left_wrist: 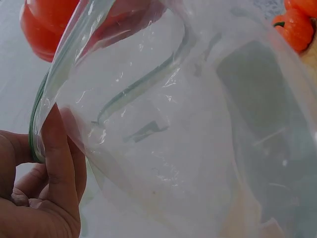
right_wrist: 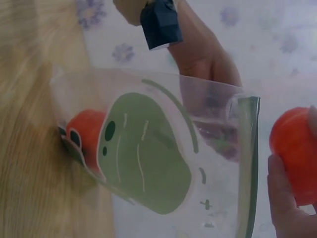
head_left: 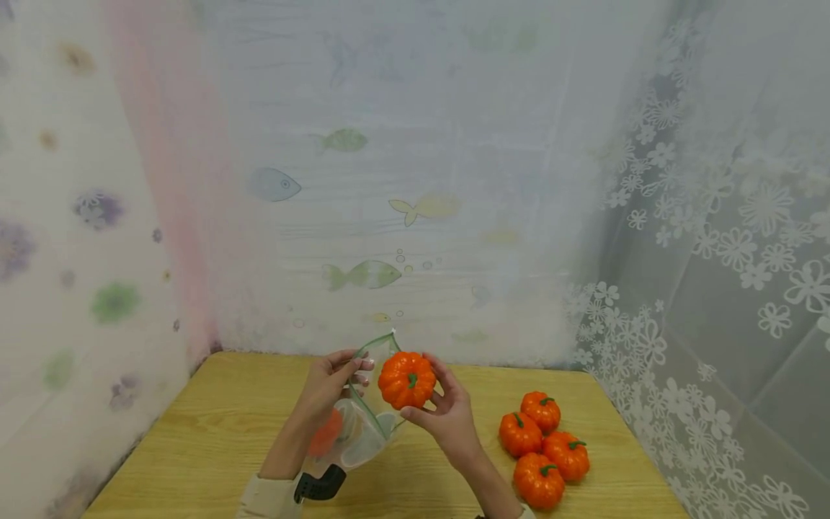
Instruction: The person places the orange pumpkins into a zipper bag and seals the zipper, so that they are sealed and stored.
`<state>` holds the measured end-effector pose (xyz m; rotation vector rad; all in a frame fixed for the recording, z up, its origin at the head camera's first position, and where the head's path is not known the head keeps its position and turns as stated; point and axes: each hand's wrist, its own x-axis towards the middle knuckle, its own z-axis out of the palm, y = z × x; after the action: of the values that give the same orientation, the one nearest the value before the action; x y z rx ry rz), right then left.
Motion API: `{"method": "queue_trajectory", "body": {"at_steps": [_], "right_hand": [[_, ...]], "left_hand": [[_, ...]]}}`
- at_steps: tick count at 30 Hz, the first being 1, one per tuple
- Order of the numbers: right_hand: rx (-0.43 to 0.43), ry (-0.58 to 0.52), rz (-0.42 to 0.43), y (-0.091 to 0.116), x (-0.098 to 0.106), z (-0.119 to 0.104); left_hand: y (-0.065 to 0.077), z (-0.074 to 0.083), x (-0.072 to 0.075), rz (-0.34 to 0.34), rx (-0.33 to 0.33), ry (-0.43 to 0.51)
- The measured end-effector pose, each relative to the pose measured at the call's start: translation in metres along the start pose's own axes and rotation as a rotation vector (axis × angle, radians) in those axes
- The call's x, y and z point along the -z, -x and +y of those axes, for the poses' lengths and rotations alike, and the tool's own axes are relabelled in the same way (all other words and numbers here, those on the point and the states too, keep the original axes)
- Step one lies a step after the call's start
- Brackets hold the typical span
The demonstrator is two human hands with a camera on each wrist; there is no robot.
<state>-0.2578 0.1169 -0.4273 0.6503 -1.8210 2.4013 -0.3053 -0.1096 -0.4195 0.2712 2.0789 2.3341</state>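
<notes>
Pumpkin (head_left: 406, 380) of orange colour is held in the curled right grip (head_left: 449, 414), just beside the open mouth of a clear bag (head_left: 364, 441). The left grip (head_left: 329, 383) pinches this bag at its green rim (right_wrist: 252, 163). Another pumpkin (head_left: 325, 432) is inside the bag; four more pumpkins (head_left: 539, 481) stand together on the counter (head_left: 236, 411).

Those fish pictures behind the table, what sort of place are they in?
Perhaps a small, screened-off indoor nook: there's a yellow wood-grain table, a pale fish-printed backdrop behind it, and a grey, white-flowered surface at the right.
</notes>
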Motion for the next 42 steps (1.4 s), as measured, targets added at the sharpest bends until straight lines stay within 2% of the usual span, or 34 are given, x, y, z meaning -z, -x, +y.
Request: {"method": "queue_trajectory", "body": {"at_steps": [4, 8, 14, 24, 32, 37, 42], "right_hand": [[-0.075, 0.033, -0.102, -0.002, -0.005, -0.003], [-0.108, 0.056, -0.144, -0.005, -0.008, -0.003], [-0.131, 0.094, -0.133, -0.010, -0.009, -0.001], [-0.137, 0.193, -0.131, -0.020, -0.005, -0.004], [-0.143, 0.340, -0.114, -0.016, -0.005, -0.013], [-0.154, 0.365, -0.142, -0.014, -0.005, -0.018], [-0.158, 0.367, -0.216, -0.014, -0.001, -0.019]], "left_hand": [[-0.002, 0.000, 0.001, -0.002, 0.000, -0.015], [-0.004, 0.000, 0.002, -0.001, -0.009, -0.034], [-0.004, -0.001, 0.005, -0.015, -0.010, -0.057], [-0.005, 0.000, 0.007, -0.067, 0.002, -0.014], [-0.003, 0.005, 0.008, -0.095, -0.009, -0.056], [-0.002, 0.008, 0.009, -0.105, -0.014, -0.088], [-0.002, 0.008, 0.010, -0.123, -0.029, -0.095]]}}
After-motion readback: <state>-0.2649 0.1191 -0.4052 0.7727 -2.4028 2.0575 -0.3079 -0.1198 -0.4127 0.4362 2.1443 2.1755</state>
